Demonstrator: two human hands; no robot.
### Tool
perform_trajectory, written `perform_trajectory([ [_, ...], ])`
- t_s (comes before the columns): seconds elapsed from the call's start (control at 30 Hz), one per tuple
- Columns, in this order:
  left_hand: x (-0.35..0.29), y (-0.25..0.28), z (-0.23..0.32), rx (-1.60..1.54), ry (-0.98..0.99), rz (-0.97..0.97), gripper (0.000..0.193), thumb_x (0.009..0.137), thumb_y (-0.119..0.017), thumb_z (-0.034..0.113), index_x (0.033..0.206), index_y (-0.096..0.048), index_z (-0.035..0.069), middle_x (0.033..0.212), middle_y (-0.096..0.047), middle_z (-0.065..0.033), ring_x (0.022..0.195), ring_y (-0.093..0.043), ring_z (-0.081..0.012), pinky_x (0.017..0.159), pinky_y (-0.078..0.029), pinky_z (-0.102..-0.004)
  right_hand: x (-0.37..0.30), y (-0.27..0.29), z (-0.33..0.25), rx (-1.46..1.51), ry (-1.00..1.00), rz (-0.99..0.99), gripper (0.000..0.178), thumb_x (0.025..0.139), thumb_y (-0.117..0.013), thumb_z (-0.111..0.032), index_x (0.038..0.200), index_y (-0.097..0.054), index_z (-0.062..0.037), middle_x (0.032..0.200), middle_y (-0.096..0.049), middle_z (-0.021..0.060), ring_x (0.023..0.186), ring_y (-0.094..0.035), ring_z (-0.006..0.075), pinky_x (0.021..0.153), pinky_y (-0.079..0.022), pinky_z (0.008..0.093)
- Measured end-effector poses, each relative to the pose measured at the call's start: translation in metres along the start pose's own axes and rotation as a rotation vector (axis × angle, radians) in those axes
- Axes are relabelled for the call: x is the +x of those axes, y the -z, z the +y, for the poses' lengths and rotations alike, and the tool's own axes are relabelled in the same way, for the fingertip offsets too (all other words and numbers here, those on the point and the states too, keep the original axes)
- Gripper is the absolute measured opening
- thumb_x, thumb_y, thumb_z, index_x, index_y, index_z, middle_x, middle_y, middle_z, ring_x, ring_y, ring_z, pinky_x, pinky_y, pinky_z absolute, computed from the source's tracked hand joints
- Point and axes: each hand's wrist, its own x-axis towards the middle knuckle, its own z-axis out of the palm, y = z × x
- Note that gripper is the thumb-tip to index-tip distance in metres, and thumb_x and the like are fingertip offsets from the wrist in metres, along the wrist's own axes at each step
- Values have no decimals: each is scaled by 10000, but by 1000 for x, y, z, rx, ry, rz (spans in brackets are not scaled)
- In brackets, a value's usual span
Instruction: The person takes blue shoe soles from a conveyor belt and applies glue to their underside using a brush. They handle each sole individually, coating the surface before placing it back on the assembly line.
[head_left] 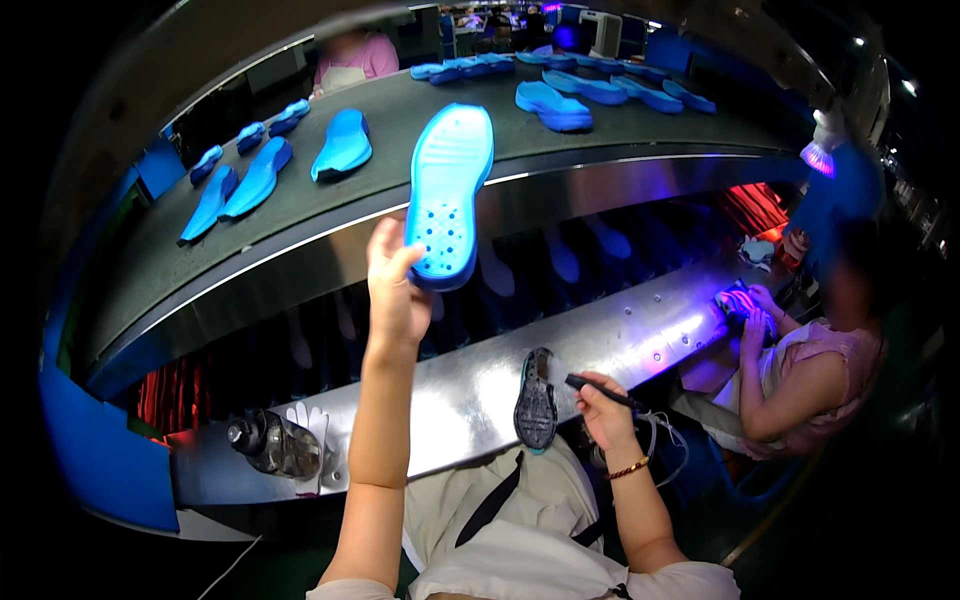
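Note:
My left hand (398, 285) is stretched out over the front edge of the belt. Its fingers close on the heel or toe end of a bright blue shoe sole (452, 190), tilted up with its ridged, dotted face toward me. My right hand (606, 415) is closed round a black pen-shaped tool (598, 388); a white cord hangs beside that wrist. Left of this hand a dark patterned shoe sole (537, 405) rests at the ledge's near edge by my lap, apart from the tool.
A conveyor belt (390, 165) carries several blue soles (340, 143). Below it runs a metal ledge (450, 440) with a dark bottle (280, 447) and a white glove (313, 430). At the right a co-worker (800, 380) handles an item under purple light. Another person (365, 60) is beyond the belt.

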Motion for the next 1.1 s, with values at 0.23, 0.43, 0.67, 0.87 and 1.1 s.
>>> perform_trajectory([
  [0.23, -100, 76, -32, -442, 465, -443, 713, 768, -529, 427, 1280, -287, -6, 1172, -465, -198, 999, -527, -323, 899, -401, -464, -8, -3, -20, 121, 144, -67, 210, 758, -566, -10, 964, -548, 26, 966, -594, 149, 894, -572, 208, 818, -449, 295],
  [0.43, -160, 97, -84, -278, 865, -269, 810, 741, -509, 579, 1284, -296, 17, 1204, -434, -204, 1048, -492, -329, 912, -385, -467, -6, -36, 1, -34, -51, -251, 205, 762, -553, 7, 962, -569, 52, 967, -601, 165, 923, -566, 196, 859, -422, 305],
  [0.67, -179, 72, -82, -476, 811, -137, 981, 701, -62, 776, 1251, -350, 16, 1089, -514, -199, 981, -528, -311, 857, -425, -450, 18, -50, 28, -110, -177, -84, 179, 749, -602, -27, 917, -600, 35, 857, -612, 85, 789, -549, 111, 748, -430, 229],
  [0.87, -181, 67, -98, -400, 759, 114, 829, 788, -86, 690, 1234, -372, 53, 1094, -516, -170, 1008, -506, -277, 902, -379, -405, 14, -91, 35, -818, 310, -261, 138, 726, -622, -29, 861, -628, 0, 803, -634, 63, 681, -579, 117, 641, -451, 229],
  [1.1, -163, 102, -72, -188, 614, 124, 828, 785, -89, 693, 1192, -400, 42, 1052, -524, -172, 948, -533, -301, 842, -430, -431, -34, -87, 7, -1115, 325, -727, 148, 639, -654, -84, 775, -642, -27, 775, -628, 122, 721, -608, 247, 677, -472, 314],
])
